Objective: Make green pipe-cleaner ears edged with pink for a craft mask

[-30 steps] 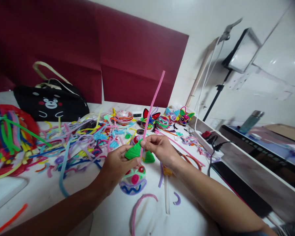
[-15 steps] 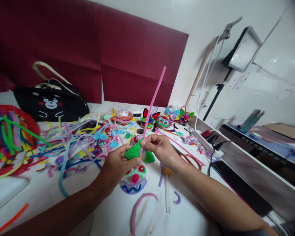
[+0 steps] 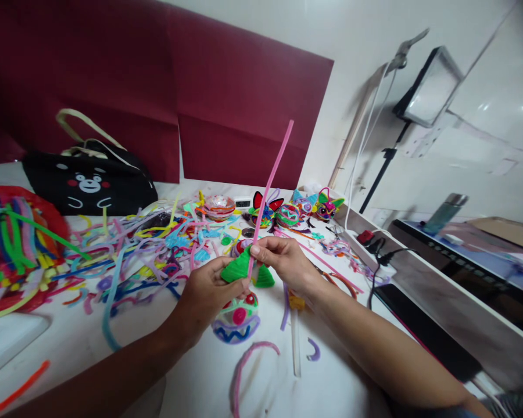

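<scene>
A maroon sheet (image 3: 244, 104) covers the wall from the upper left to the upper middle of the frame. Below it, the white table (image 3: 196, 377) fills the lower middle. The black bag (image 3: 122, 191) stands at the left, under the sheet, a bear face on its side. A red tray (image 3: 56, 223) of coloured strips sits at the left edge. A lamp (image 3: 436, 93) is at the upper right, and a black slab (image 3: 422, 328) lies at the lower right.

Both hands meet in the middle of the frame. The left hand (image 3: 211, 287) holds the green piece between thumb and fingers. The right hand (image 3: 285, 261) has its thumb and forefinger pinched together on the pink strip, close to that piece's top corner. The pink strip (image 3: 271, 177) runs from the left thumb up into the upper middle, leaning right.

Just below the hands is a clown-like face (image 3: 237, 322) with a pink nose. The held green piece (image 3: 236, 270) is ridged and triangular; a second green piece (image 3: 264, 277) shows just right of it. A purple curl (image 3: 315, 350) lies at lower centre-right.
</scene>
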`<state>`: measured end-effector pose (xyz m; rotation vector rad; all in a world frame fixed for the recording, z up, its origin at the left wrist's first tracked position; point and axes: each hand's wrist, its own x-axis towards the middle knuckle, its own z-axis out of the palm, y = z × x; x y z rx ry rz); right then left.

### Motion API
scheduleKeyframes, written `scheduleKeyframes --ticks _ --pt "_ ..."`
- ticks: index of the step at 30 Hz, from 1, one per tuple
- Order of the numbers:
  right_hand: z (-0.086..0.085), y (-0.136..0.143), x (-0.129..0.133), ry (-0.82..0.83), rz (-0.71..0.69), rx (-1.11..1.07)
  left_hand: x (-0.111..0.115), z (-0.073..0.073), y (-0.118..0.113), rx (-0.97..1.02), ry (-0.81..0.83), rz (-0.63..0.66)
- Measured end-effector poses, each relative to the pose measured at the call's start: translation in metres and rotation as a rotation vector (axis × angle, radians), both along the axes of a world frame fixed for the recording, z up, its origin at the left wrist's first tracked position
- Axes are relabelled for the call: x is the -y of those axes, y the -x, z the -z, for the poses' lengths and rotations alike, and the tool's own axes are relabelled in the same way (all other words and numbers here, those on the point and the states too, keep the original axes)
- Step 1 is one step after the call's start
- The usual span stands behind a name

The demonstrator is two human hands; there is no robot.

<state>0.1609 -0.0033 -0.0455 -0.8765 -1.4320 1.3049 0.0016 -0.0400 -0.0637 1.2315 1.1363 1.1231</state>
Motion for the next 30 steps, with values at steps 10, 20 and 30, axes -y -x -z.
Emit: scheduleKeyframes --ticks 10,20,30 --pt "0.0033 0.0026 0.0004 0.0 0.038 -0.027 0.0007 -0.0012 -0.0011 -0.011 -0.001 0.01" --pt "0.0044 0.0062 0.0026 -0.017 0.083 -0.008 0.0025 -0.0013 -0.0016 0.002 0.009 0.007" --pt "0.0072 0.0063 0.0041 -0.043 0.106 0.021 0.0016 0.0015 -0.0001 0.022 -0.016 0.034"
